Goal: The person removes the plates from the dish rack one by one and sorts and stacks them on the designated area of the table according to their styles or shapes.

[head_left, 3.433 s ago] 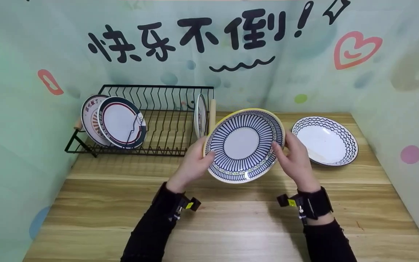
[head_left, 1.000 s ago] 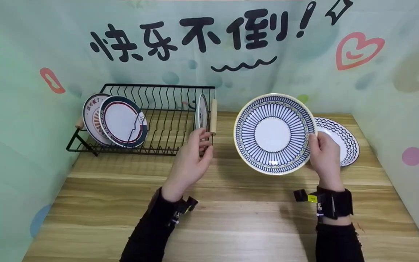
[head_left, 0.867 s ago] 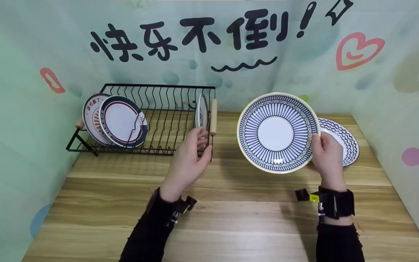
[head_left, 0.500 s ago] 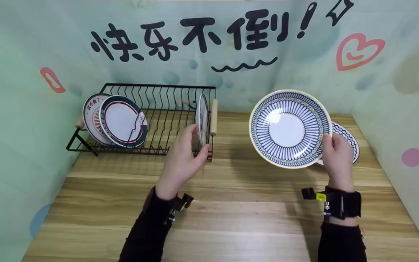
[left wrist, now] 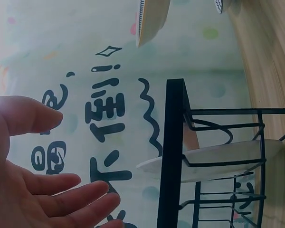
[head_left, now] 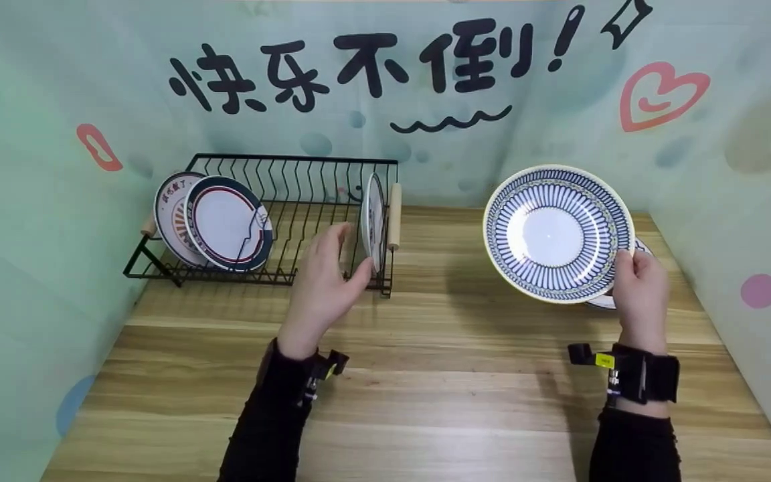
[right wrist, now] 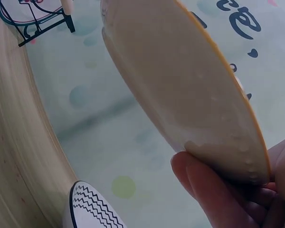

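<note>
My right hand [head_left: 641, 288] pinches the right rim of a round deep plate [head_left: 549, 237] with blue stripes and a yellowish edge. It is held up off the table, its patterned face toward the head camera. The right wrist view shows its plain cream underside [right wrist: 180, 85], fingers behind and thumb over the rim. My left hand [head_left: 324, 284] holds nothing; its fingers are spread with the thumb apart, in front of the dish rack [head_left: 305, 201]. Beside its fingertips, a plate [head_left: 373, 224] stands on edge in the rack's right end.
Two plates, one with a dark-blue rim [head_left: 228, 224] and one with pink print [head_left: 175, 194], lean at the rack's left end. A white dish with black zigzags [right wrist: 92, 206] rests on the wooden table [head_left: 425, 402], mostly hidden behind the held plate. Printed cloth walls surround the table.
Both hands gripped the striped plate at first; the left let go and moved left to the rack, drawing back slightly lately. The right has carried the plate rightward, over the zigzag dish.
</note>
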### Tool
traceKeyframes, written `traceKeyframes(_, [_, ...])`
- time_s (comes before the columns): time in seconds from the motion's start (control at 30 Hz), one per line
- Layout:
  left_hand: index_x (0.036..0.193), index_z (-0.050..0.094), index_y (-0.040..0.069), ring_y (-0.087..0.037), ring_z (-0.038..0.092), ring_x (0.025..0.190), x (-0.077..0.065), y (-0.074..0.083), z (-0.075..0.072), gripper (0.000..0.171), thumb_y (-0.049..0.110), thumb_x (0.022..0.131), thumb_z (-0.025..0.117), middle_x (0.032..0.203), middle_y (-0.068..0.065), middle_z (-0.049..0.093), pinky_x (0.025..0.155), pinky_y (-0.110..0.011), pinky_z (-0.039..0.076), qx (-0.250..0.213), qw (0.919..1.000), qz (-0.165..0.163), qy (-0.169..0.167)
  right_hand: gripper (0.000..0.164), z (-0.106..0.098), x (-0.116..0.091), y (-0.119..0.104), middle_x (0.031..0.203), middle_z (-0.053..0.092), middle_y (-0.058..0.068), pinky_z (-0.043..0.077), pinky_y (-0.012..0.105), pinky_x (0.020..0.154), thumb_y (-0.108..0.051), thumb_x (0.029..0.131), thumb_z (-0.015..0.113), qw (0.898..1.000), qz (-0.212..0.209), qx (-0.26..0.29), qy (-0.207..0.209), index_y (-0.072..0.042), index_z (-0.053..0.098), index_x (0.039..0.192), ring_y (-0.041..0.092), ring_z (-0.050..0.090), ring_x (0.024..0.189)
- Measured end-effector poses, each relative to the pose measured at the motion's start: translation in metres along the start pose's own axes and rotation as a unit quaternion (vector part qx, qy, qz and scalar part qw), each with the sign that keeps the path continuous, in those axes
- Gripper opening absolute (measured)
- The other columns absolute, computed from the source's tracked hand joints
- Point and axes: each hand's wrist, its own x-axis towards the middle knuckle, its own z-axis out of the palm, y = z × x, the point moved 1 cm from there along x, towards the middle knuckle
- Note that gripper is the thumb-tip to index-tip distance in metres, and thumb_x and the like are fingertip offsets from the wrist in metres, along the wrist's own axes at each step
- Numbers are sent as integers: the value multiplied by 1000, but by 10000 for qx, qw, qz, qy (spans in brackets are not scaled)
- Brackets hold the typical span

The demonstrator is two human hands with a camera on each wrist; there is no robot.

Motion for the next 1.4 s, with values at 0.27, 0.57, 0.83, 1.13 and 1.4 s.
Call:
traceKeyframes(0.27, [137, 46, -8, -35, 50, 122, 3, -8, -3, 60, 21, 90, 70, 132, -23, 54, 107, -44, 39, 47, 9997, -222, 29, 38, -8, 5, 10, 56, 48, -9, 35, 18, 40, -22, 102, 45, 9991, 420, 96, 63, -1, 52, 71, 4, 44, 46])
traceKeyframes(0.57, [136, 46, -8, -36, 49, 122, 5, -15, -6, 60, 22, 90, 70, 132, -22, 54, 107, -45, 39, 105, 9993, -364, 54, 35, -18, 11, 20, 67, 54, -7, 41, 18, 45, -25, 102, 44, 9929, 1106, 427, 26, 0, 53, 80, 6, 50, 54])
traceKeyframes(0.83, [138, 44, -10, -37, 50, 121, 6, -21, -8, 64, 23, 90, 70, 132, -24, 53, 107, -47, 40, 175, 9987, -469, 85, 33, -25, 14, 32, 69, 58, -5, 41, 19, 42, -22, 101, 43, 9870, 1434, 719, 78, 2, 51, 80, 8, 53, 55])
traceKeyframes(1.13, [139, 44, -8, -36, 50, 122, 8, -27, -8, 62, 26, 92, 68, 133, -23, 53, 107, -46, 40, 143, 9975, -685, -59, 29, -30, 16, 46, 78, 56, -4, 41, 21, 43, -24, 101, 41, 9833, 1728, 571, 71, -2, 56, 90, 8, 52, 55])
traceKeyframes(1.4, [139, 44, -6, -38, 48, 125, 12, -36, -7, 62, 27, 92, 67, 136, -22, 51, 109, -46, 38, 78, 9953, -945, -197, 33, -29, 20, 58, 87, 52, 5, 43, 25, 60, -25, 100, 39, 9852, 1704, -116, 115, -2, 51, 79, 14, 49, 74])
